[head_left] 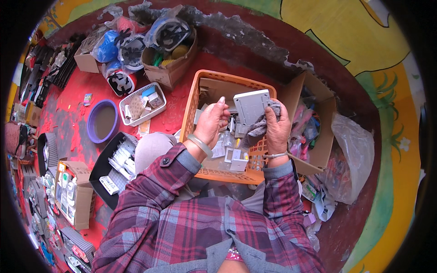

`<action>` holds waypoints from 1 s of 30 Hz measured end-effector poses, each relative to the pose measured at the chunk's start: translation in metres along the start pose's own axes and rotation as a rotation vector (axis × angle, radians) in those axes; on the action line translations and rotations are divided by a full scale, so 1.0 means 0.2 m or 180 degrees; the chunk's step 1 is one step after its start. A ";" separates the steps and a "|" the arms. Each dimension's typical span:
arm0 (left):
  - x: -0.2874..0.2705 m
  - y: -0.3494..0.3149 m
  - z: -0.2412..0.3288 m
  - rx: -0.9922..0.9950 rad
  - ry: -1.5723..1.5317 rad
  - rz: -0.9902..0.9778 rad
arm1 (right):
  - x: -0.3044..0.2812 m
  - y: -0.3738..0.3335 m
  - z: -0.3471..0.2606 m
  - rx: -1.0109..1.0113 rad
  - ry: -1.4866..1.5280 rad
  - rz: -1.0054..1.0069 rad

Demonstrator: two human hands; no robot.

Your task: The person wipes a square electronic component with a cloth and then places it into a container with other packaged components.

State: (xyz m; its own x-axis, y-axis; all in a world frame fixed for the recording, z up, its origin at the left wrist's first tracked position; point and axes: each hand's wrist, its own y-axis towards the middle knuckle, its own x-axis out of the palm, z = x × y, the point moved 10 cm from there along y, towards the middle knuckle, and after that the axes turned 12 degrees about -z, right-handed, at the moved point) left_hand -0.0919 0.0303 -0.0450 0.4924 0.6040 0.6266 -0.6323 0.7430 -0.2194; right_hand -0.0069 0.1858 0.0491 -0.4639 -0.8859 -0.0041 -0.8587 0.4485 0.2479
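A flat pale grey plastic box-like device (pixel 251 107) is tilted over an orange basket (pixel 193 102). My right hand (pixel 278 129) is closed on the device's right edge, with a crumpled dark grey cloth (pixel 257 129) bunched between palm and device. To the left of the device, my left hand (pixel 211 122) hovers over the basket, fingers half curled and a little apart, with nothing seen in it. Small white boxes (pixel 239 164) and other loose pale pieces lie inside the basket below both hands.
Right of the basket stands an open cardboard box (pixel 314 164) of packaged items, beside a clear plastic bag (pixel 353 154). To the left are a white basket (pixel 158 110), a purple basin (pixel 91 123) and a black bin (pixel 100 175). Behind, another carton (pixel 168 75) holds bagged helmets.
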 end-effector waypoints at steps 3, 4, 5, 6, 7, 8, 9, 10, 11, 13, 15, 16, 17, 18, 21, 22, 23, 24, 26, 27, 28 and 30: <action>0.17 0.01 0.09 0.0541 0.0148 -0.0487 | 0.02 -0.01 0.13 0.0336 0.1190 0.0013; 0.23 0.01 0.10 0.0693 0.0115 -0.0765 | 0.04 -0.01 0.16 0.0460 0.1464 -0.0020; 0.28 0.00 0.12 0.0845 0.0082 -0.1043 | 0.08 -0.02 0.17 0.0533 0.1541 -0.0084; 0.28 0.00 0.08 0.0743 -0.0114 -0.1184 | 0.11 -0.04 0.17 0.0606 0.1617 -0.0148; 0.31 -0.01 0.08 0.0652 -0.0301 -0.1298 | 0.13 -0.05 0.18 0.0677 0.1692 -0.0202; 0.35 -0.03 0.10 0.0559 -0.0489 -0.1410 | 0.15 -0.06 0.18 0.0774 0.1643 -0.0287; 0.38 -0.05 0.10 0.0466 -0.0678 -0.1522 | 0.15 -0.06 0.18 0.0702 0.1347 -0.0382; 0.36 -0.06 0.07 0.0327 -0.0799 -0.1333 | 0.16 -0.06 0.19 0.0624 0.1050 -0.0477; 0.35 -0.06 0.06 0.0256 -0.0903 -0.1339 | 0.17 -0.07 0.18 0.0545 0.0752 -0.0570; 0.33 -0.07 0.05 0.0114 -0.1110 -0.1337 | 0.16 -0.07 0.17 0.0536 0.0244 -0.0618; 0.33 -0.08 0.08 0.0222 -0.1318 -0.1280 | 0.18 -0.06 0.11 0.0432 -0.0238 -0.0712; 0.33 -0.08 0.09 0.0267 -0.1380 -0.1315 | 0.17 -0.06 0.10 0.0463 0.0013 -0.0674; 0.32 -0.07 0.11 0.0314 -0.1441 -0.1349 | 0.17 -0.05 0.09 0.0493 0.0266 -0.0636; 0.31 -0.07 0.13 0.0467 -0.1506 -0.1351 | 0.17 -0.05 0.09 0.0524 0.0520 -0.0599; 0.34 -0.10 0.31 0.0931 -0.1172 -0.1397 | 0.03 -0.03 0.11 0.0666 0.0755 -0.0297; 0.33 -0.09 0.32 0.0931 -0.1257 -0.1374 | -0.05 -0.02 0.11 0.0631 0.1007 -0.0073; 0.33 -0.09 0.33 0.0963 -0.1013 -0.1394 | -0.12 -0.01 0.16 0.0724 0.1390 0.0161; 0.33 -0.10 0.34 0.0994 -0.0768 -0.1413 | -0.19 -0.02 0.18 0.0680 0.1715 0.0340; 0.33 -0.10 0.28 0.0635 -0.0633 -0.1593 | -0.17 0.00 0.06 0.0485 0.2327 0.0261; 0.32 -0.09 0.28 0.0757 -0.0251 -0.1563 | -0.17 0.01 0.05 0.0445 0.2520 0.0277; 0.34 -0.09 0.27 0.0865 0.0130 -0.1543 | -0.18 0.01 0.04 0.0396 0.2709 0.0309; 0.36 -0.09 0.22 0.0646 0.0830 -0.1475 | -0.18 0.01 0.01 0.0199 0.3058 0.0178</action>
State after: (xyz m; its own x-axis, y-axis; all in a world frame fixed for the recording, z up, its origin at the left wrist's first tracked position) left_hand -0.0715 0.0473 0.0379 0.8609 0.2982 0.4122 -0.4045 0.8927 0.1989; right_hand 0.0073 0.2181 0.0477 -0.1523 -0.5695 0.8077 -0.8637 0.4740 0.1714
